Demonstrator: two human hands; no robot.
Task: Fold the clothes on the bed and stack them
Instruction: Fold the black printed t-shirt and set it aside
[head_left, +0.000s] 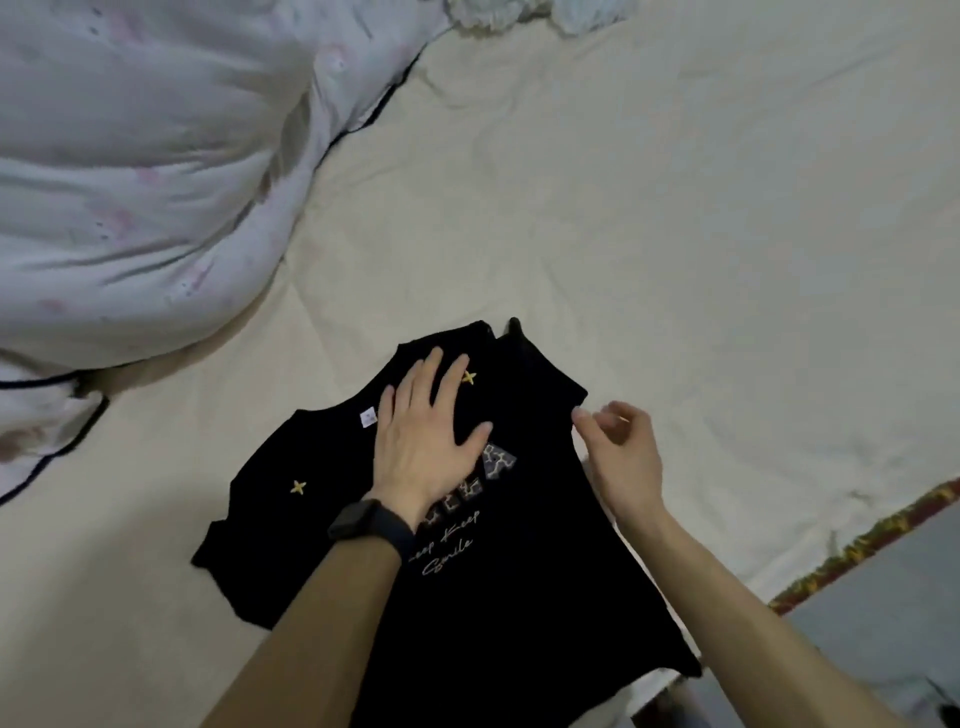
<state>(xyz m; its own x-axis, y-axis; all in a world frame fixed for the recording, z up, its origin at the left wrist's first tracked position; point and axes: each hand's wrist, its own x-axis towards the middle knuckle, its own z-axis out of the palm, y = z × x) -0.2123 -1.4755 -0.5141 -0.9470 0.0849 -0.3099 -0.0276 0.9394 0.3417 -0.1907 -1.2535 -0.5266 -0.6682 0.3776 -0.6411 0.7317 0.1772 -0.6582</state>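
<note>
The left hand (426, 436) is pressing flat, fingers spread, on the black printed cotton T-shirt (519, 597); the right hand (623, 457) is curling at its folded right side, pinch unclear; the shirt is lying by the near edge of the cream-sheeted bed (675, 208); the left sleeve (249, 525) likely needs folding inward next.

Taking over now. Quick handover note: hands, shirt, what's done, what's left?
Left hand: open, pressing flat on the black T-shirt near its collar.
Right hand: fingers curled at the shirt's right edge; unclear whether it grips the fabric.
The shirt lies print-up on the bed sheet, at the near edge.
Done: the right side looks folded in.
Left: the left sleeve lies spread out; finish folding, then stack. No stack in view.
</note>
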